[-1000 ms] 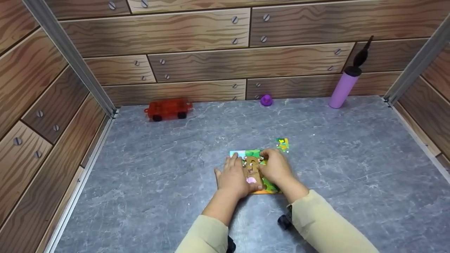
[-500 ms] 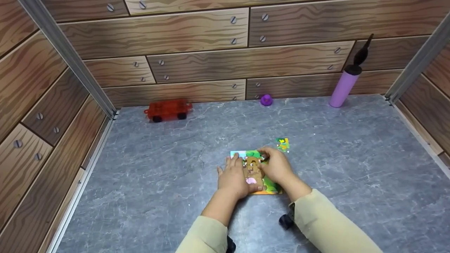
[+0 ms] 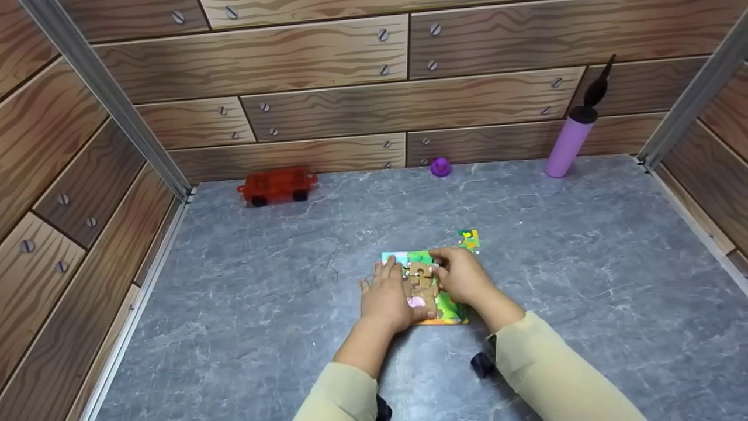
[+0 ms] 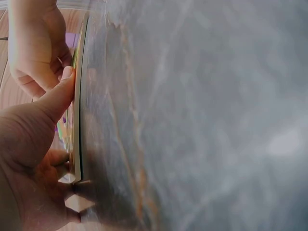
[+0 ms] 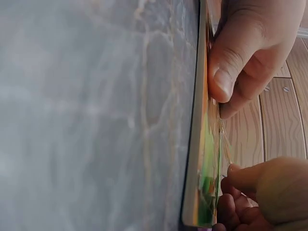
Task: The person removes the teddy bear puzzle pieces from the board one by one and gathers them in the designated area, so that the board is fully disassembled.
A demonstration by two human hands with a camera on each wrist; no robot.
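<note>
A small jigsaw puzzle board [image 3: 449,307] with a brown animal picture and green edges lies on the grey surface. My left hand [image 3: 387,298] rests flat over its left side, fingers extended, with the thumb [image 4: 61,91] along the near edge. At the upper right of the board, my right hand [image 3: 464,275] pinches a thin puzzle piece [image 5: 225,142], which stands tilted up from the board in the right wrist view. Brown pieces [image 3: 422,283] with notched outlines show between the hands. The pinched piece is mostly hidden in the head view.
Just beyond the board lies a loose green and yellow puzzle piece [image 3: 468,238]. Along the back wall stand a red toy wagon [image 3: 277,186], a small purple toy [image 3: 440,167] and a purple hand pump [image 3: 568,146]. Wood-patterned walls [image 3: 327,111] enclose the surface.
The brown animal's face shows at first; now notched piece outlines show there, with the pinched piece tilted up. The right hand shifts slightly; the left stays put. The head view tilts a little.
</note>
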